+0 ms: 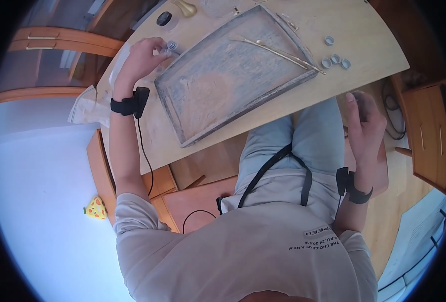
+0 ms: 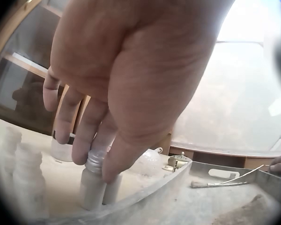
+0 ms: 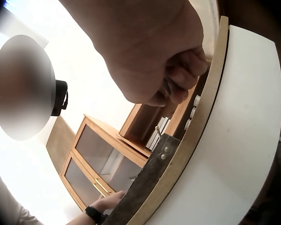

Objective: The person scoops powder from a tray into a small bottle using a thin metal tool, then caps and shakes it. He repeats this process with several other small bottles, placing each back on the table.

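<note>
The left hand (image 1: 145, 56) is reaching over the far-left side of the table (image 1: 379, 30), and its thumb and fingertips are closing around the neck of a small bottle (image 2: 92, 187). That bottle is standing just outside the tray (image 1: 193, 65), near its wall, with a second bottle (image 2: 111, 191) showing right behind it.

Now the feel of it: it is looking light, stiff-walled and smooth, so the plain sides are probably offering a slippery hold. The ringed neck is seemingly giving the better bite, and that is just where the thumb is pressing. A lower hold round the body would likely be steadier, since a narrow, upright shape like this is inviting a tip. The pale look of it is suggesting contents, though whether it is full, nobody can tell from here.

Over at the near edge, the right hand (image 1: 366, 126) is hovering with its fingers curling inward; whether they are gripping anything, the views are not showing. Four small caps (image 1: 336, 59) are lying on the table beyond it.
</note>
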